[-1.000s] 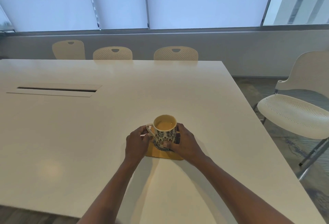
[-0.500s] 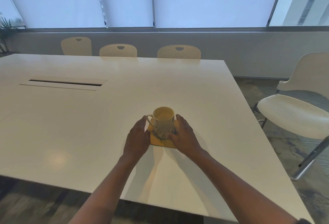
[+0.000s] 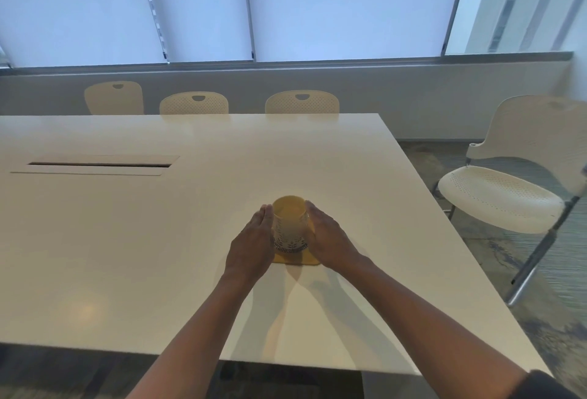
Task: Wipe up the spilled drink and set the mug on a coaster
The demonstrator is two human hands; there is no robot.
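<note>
A cream mug point(image 3: 289, 224) with a dark leaf pattern stands upright on a mustard-yellow coaster point(image 3: 298, 259) on the white table point(image 3: 158, 240). It holds a pale drink. My left hand point(image 3: 252, 246) lies flat along the mug's left side and hides the handle. My right hand point(image 3: 327, 240) lies flat along its right side. The fingers of both hands are straight, not wrapped around the mug. Motion blur hides whether the palms touch it. No wet patch shows on the table.
A white chair point(image 3: 502, 195) stands off the table's right edge. Three chair backs point(image 3: 301, 101) line the far edge under the blinds. A cable slot point(image 3: 98, 164) is set into the table at the left. The near table edge runs just below my forearms.
My fingers have come off the mug and straightened along its sides. The view has pulled back, so more of the near table edge and floor shows. The mug stays on the coaster.
</note>
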